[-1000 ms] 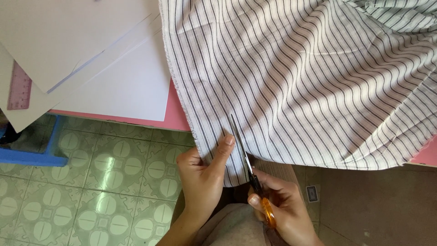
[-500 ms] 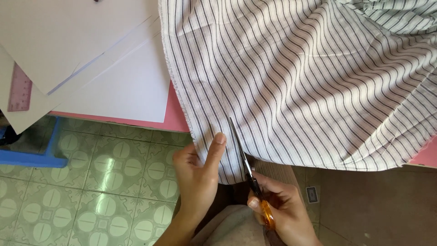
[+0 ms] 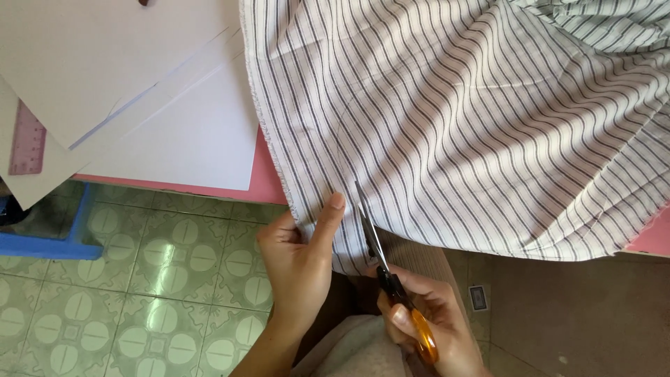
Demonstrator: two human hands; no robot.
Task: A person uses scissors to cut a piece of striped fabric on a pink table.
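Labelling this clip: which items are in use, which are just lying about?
In use: striped fabric, orange-handled scissors in right hand, left hand pinching the fabric edge.
Lying about: white paper sheets, pink ruler, blue stool.

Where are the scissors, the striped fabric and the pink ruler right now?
scissors (image 3: pixel 368 223), head view, on the blades in the cloth.
striped fabric (image 3: pixel 474 126), head view, on its middle spread over the table.
pink ruler (image 3: pixel 28 143), head view, on its flat face.
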